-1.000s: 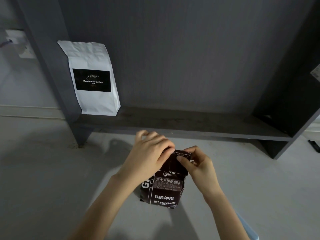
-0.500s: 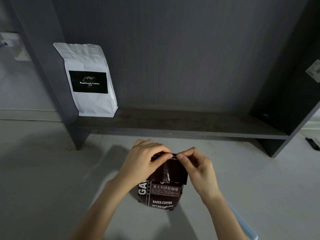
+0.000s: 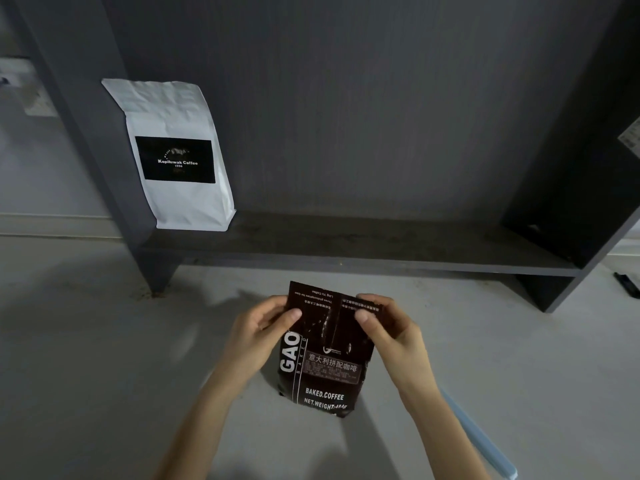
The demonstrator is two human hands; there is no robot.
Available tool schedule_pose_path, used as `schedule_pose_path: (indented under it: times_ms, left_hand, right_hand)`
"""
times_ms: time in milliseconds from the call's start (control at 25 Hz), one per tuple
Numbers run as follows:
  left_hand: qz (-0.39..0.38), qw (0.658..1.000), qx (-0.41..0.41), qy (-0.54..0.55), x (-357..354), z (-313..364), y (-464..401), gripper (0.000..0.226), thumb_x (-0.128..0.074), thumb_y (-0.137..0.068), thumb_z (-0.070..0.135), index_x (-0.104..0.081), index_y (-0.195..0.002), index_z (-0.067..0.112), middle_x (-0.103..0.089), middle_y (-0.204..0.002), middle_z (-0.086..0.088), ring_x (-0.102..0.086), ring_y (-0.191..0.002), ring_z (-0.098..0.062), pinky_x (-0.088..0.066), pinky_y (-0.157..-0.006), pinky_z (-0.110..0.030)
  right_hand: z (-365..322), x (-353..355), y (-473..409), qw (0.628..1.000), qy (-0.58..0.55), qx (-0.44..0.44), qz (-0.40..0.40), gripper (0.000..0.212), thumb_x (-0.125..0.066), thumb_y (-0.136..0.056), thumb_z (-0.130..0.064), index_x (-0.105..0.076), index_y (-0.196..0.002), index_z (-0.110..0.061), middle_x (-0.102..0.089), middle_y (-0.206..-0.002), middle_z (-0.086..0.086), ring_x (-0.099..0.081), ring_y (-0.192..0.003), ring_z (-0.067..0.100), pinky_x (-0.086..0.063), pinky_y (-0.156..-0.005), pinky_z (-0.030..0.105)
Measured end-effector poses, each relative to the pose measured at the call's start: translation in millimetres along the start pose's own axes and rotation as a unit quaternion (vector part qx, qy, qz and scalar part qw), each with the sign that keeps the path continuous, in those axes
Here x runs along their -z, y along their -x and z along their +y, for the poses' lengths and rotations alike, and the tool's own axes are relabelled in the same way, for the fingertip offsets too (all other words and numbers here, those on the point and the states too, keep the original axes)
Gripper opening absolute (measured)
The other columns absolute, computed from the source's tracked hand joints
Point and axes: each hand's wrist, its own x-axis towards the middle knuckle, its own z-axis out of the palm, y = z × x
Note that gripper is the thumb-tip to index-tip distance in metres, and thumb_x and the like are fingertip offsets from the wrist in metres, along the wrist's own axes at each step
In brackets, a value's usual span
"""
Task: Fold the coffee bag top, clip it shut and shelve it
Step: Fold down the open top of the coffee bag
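Bag: the dark brown glossy foil coffee bag [image 3: 325, 368] stands upright on the pale grey table [image 3: 104, 358], directly in front of the person and between the two hands.
Long axis: runs bottom to top, from the base near the viewer to the flat, unfolded top flap [image 3: 322, 299] pointing toward the shelf.
Left hand: the left hand [image 3: 258, 336] pinches the flap's left edge, thumb on the near face, fingers hidden behind.
Right hand: the right hand [image 3: 388, 327] pinches the flap's right edge in the same way.
Nearer hand: neither; both are in contact and sit at about equal height on the flap.
Fold line (judgement): it should lie crosswise to the long axis, just below the thumbs, so the flap rolls toward the viewer or away.
Clip: the long pale blue plastic bar [image 3: 481, 441] on the table, near the right forearm, is probably the clip; the right hand is nearer.
Destination: the dark grey wooden shelf [image 3: 363, 244] lies beyond the bag; a white paper coffee bag [image 3: 176, 157] occupies its left end.
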Motion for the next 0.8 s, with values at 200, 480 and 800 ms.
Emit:
schedule_pose_path:
  times_ms: [200, 480, 800]
  left_hand:
    - [0.09, 0.995, -0.006, 0.05, -16.2, -7.0, -3.6, 0.019, -0.059, -0.081, 0.011, -0.065, -0.088, 0.028, -0.072, -0.075, 0.023, -0.066, -0.082, 0.005, -0.049, -0.069, -0.005]
    - [0.121, 0.992, -0.023, -0.04, -34.3, -30.5, -0.8, 0.017, -0.043, -0.09, 0.025, -0.053, -0.077, 0.032, -0.064, -0.076, 0.007, -0.061, -0.068, 0.007, -0.046, -0.059, -0.006]
    - [0.221, 0.973, -0.058, -0.043, -43.0, -43.7, -9.2, 0.035, -0.033, -0.078, 0.054, -0.05, -0.069, 0.025, -0.06, -0.066, -0.002, -0.057, -0.068, -0.016, -0.043, -0.058, -0.027]
  right_hand:
    - [23.8, 7.2, 4.1, 0.998, 0.056, -0.011, 0.032, 0.009, -0.062, -0.08, -0.01, -0.066, -0.079, -0.019, -0.071, -0.069, -0.011, -0.066, -0.072, 0.004, -0.05, -0.06, 0.013]
    - [36.1, 1.7, -4.7, 0.991, 0.095, 0.001, 0.093, 0.015, -0.064, -0.079, -0.015, -0.067, -0.067, -0.023, -0.069, -0.06, -0.012, -0.062, -0.064, 0.006, -0.051, -0.057, 0.019]
    - [65.1, -21.7, 2.9, 0.984, 0.129, 0.016, 0.124, 0.038, -0.034, -0.08, -0.051, -0.05, -0.071, -0.018, -0.055, -0.057, -0.005, -0.049, -0.053, 0.002, -0.04, -0.051, 0.02]
